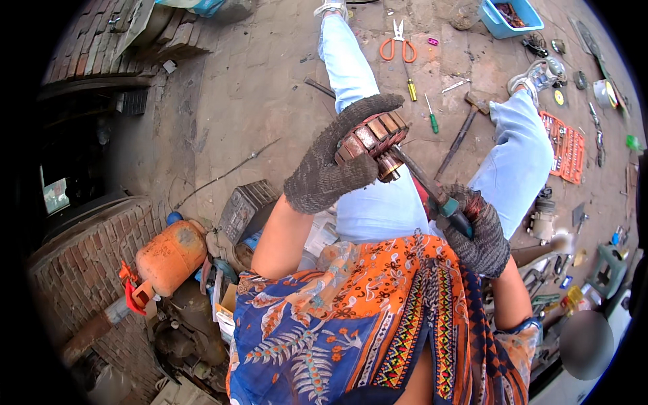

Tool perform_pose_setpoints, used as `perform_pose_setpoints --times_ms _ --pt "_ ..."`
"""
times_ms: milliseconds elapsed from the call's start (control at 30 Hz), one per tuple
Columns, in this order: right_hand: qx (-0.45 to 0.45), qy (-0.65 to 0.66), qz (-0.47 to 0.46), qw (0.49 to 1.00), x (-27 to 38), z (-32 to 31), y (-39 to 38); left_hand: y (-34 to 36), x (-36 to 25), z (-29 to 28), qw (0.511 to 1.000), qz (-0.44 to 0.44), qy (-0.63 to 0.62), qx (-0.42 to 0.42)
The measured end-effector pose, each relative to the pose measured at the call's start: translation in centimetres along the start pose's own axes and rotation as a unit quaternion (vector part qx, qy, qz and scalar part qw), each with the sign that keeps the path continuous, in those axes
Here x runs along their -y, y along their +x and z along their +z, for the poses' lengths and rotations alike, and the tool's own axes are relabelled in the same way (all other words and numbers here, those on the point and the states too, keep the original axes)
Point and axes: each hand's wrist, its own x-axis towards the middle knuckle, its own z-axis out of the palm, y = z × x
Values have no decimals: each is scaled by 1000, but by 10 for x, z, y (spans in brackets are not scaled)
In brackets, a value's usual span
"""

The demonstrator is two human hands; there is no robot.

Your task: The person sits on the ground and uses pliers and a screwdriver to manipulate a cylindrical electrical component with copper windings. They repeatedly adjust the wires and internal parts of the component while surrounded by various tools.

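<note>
My left hand (pixel 322 165), in a dark knitted glove, is closed around a motor armature (pixel 373 137). Its ring of metal blocks faces up, and a copper-coloured commutator (pixel 388 166) points down toward my lap. In a matching glove, my right hand (pixel 482 233) grips a screwdriver-like tool (pixel 440 201) with a black and teal handle. The tool's shaft slants up and left, its tip at the armature beside the commutator; whether it touches is unclear. Something red lies partly hidden behind the handle.
Ahead on the paved ground lie orange-handled scissors (pixel 398 46), two screwdrivers (pixel 433 121), a hammer (pixel 463 131) and a blue bin (pixel 509 21). An orange socket set (pixel 563 148) is at right. An orange gas cylinder (pixel 171 256) and a dark battery-like block (pixel 248 208) stand at left.
</note>
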Motion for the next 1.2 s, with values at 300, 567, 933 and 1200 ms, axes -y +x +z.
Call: perform_pose_setpoints --times_ms 300,567,933,1200 --pt "39 -179 11 983 18 -23 2 0 30 2 989 116 68 -64" --pt "-17 -208 -50 977 5 -13 4 -4 45 10 983 128 18 -129" --pt "16 -106 -29 994 -28 -11 0 -8 67 27 944 6 -253 -211" --pt "10 -110 -60 992 -12 -14 2 -10 39 28 982 155 21 -103"
